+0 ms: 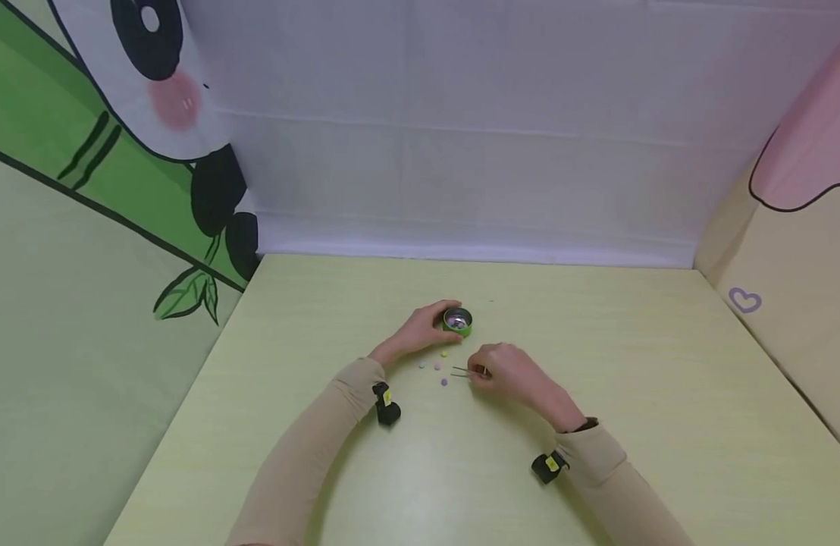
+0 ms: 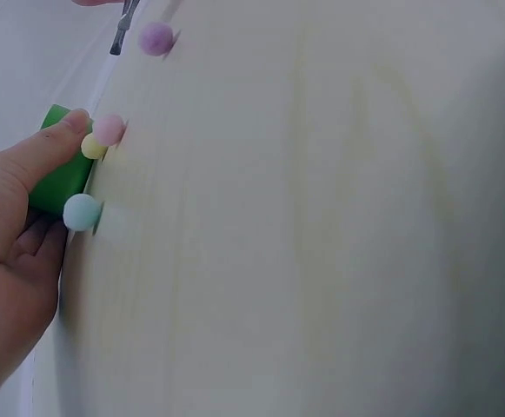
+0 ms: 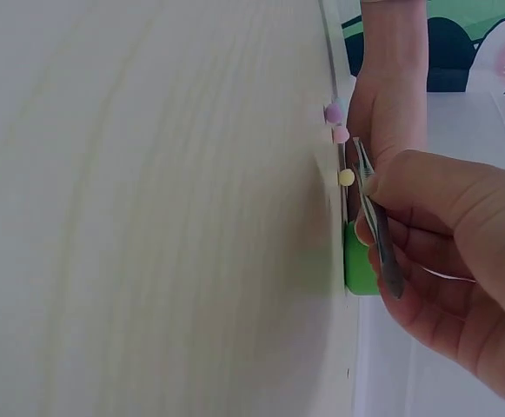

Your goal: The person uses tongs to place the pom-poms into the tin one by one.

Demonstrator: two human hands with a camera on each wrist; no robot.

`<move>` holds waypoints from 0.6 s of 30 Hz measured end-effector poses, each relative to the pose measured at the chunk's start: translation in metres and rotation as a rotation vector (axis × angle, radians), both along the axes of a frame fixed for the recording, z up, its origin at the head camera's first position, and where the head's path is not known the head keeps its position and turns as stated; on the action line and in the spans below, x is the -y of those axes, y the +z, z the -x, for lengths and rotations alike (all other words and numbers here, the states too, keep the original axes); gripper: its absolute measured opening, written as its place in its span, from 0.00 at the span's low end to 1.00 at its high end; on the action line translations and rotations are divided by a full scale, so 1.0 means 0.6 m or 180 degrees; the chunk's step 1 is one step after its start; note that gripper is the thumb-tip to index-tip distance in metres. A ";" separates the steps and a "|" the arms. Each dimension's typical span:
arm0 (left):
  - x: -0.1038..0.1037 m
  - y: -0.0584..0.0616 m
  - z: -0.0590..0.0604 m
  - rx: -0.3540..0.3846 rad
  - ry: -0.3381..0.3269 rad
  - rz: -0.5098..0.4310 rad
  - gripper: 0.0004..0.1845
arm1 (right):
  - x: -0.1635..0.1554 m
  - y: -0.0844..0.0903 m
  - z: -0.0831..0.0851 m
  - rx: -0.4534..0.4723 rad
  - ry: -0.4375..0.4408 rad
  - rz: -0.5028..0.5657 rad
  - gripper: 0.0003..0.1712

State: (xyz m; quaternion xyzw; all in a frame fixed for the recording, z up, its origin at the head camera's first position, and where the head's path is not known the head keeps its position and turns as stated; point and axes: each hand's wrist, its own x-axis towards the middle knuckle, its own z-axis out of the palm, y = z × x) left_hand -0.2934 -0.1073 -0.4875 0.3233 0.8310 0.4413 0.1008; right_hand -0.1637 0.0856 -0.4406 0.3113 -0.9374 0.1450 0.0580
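Observation:
My left hand curls its thumb and fingers round a small round green tin, which stands upright on the table with its mouth up. Small pale things lie in the tin, too small to make out. Between thumb and fingers my right hand pinches metal tweezers; their tips are apart and point left, with nothing between them. Just left of the tips sits a purple pom-pom. A pink pom-pom, a yellow pom-pom and a mint pom-pom lie near the tin.
The pale wooden table reaches back to a white cloth wall. Painted panels stand at the left and right sides. A black wrist camera sits on the left cuff, another camera on the right one.

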 end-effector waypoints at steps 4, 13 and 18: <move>-0.001 -0.001 -0.001 0.0024 0.0004 -0.0019 0.40 | 0.005 -0.003 -0.004 -0.0054 0.0074 0.0049 0.06; -0.002 -0.002 -0.002 0.0050 0.0013 0.0001 0.40 | 0.016 -0.008 -0.010 -0.0026 0.0132 0.0053 0.05; -0.003 0.002 -0.002 0.0085 -0.0002 -0.0027 0.40 | 0.018 -0.012 -0.009 0.0018 0.0148 0.0054 0.04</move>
